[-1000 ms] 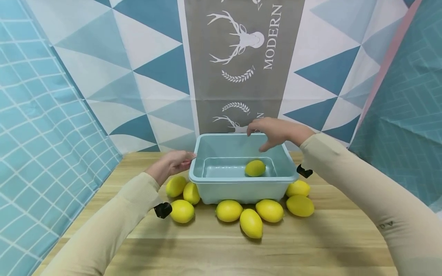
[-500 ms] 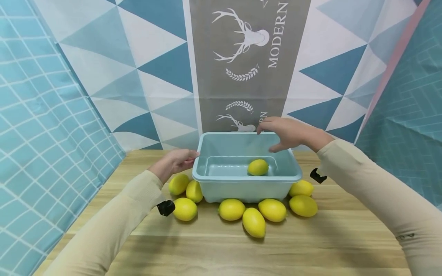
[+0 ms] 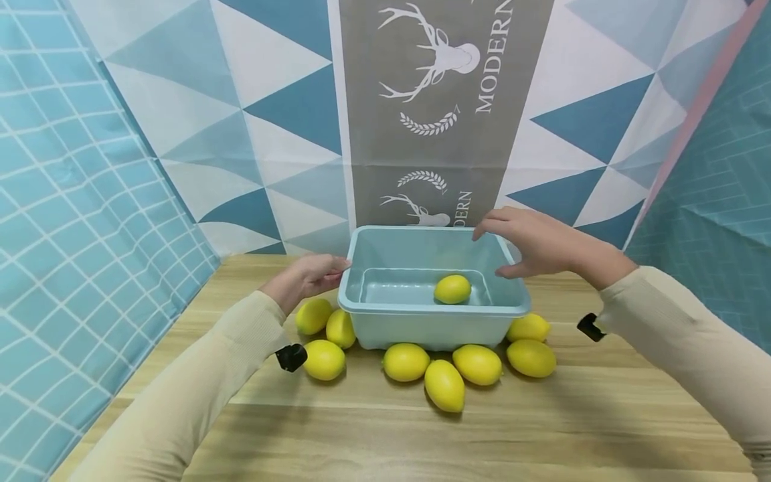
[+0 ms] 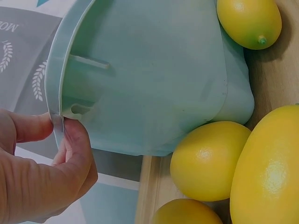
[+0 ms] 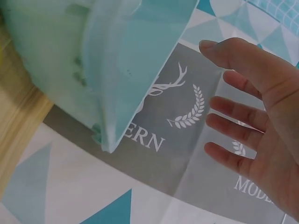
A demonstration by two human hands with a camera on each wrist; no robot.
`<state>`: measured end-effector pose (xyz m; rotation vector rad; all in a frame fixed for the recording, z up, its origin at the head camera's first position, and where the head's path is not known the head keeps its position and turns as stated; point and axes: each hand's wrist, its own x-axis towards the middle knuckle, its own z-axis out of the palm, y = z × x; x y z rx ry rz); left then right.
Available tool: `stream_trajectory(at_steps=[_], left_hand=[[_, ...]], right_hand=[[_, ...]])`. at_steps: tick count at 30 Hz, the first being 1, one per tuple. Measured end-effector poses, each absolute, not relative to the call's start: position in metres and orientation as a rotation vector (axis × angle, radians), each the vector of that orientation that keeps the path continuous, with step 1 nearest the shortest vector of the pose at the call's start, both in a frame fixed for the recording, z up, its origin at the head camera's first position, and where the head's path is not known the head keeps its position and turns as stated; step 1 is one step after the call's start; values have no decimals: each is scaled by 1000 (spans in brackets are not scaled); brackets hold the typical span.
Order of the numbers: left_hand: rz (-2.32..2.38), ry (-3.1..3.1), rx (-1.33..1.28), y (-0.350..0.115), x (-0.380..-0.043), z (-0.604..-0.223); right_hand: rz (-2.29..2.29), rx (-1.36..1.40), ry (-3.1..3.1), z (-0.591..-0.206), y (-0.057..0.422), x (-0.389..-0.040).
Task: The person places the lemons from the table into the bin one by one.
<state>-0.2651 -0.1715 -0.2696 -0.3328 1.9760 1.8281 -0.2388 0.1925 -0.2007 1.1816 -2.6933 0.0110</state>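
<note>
A pale blue-green plastic tub (image 3: 436,331) stands on the table with one yellow lemon (image 3: 453,289) inside, toward the right. My left hand (image 3: 307,276) pinches the tub's left rim; in the left wrist view the thumb (image 4: 35,127) lies on one side of the rim and bent fingers on the other. Above the right rim hovers my right hand (image 3: 536,244), its fingers spread and holding nothing. The right wrist view shows that hand (image 5: 268,114) apart from the tub's edge (image 5: 112,126).
Several lemons lie around the tub: a group at its left (image 3: 324,360), more along its front (image 3: 444,386), and two at its right (image 3: 531,358). A patterned cloth (image 3: 289,134) hangs behind the wooden table (image 3: 385,435).
My right hand has moved right, from over the tub's inside to over its right rim, with the fingers still apart. The left hand stays on the left rim. The head view has shifted slightly.
</note>
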Motion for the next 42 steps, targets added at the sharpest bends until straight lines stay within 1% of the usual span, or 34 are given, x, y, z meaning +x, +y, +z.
stream_trajectory(at_steps=[7,11,16,19,32,42], left_hand=[[1830,1996,-318,-170,-265,-267],[1825,2008,-301,-171,-265,-267],[1826,2011,-293,-171,-263,-266],[1832,2008,-292,-171,-263,-266],[1844,2004,-281,-171,-263,-270],[1832,2004,-291,-171,-263,-270]], right_hand=[[-11,1154,-2623,-205,220,-220],[-13,1144,-2576,-210,237,-215],[22,1054,-2603,-216,255,-212],[54,1002,-2628,-219,261,-211],[122,971,-2633,-245,283,-218],[111,1064,-2607,-276,296,-223]])
